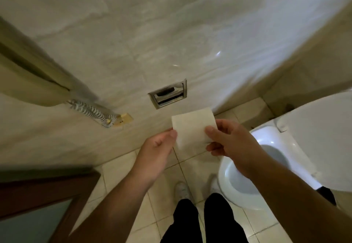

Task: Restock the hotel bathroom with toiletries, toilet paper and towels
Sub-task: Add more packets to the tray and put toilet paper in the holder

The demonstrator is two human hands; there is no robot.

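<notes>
A white toilet paper roll [192, 128] is held lying sideways between both hands, in front of the marble wall. My left hand [158, 149] grips its left end with thumb and fingers. My right hand [228, 142] grips its right end, thumb on the front. Just above the roll, a recessed chrome toilet paper holder [168, 93] sits in the wall with no roll in it. The roll is a short way below and in front of the holder, not touching it.
An open white toilet [266, 147] with its lid up stands at the right, close to my right arm. A beige curtain [28, 75] with a striped tie hangs at the left. A dark wooden door frame [47, 191] is at the lower left. My feet stand on beige floor tiles [118, 168].
</notes>
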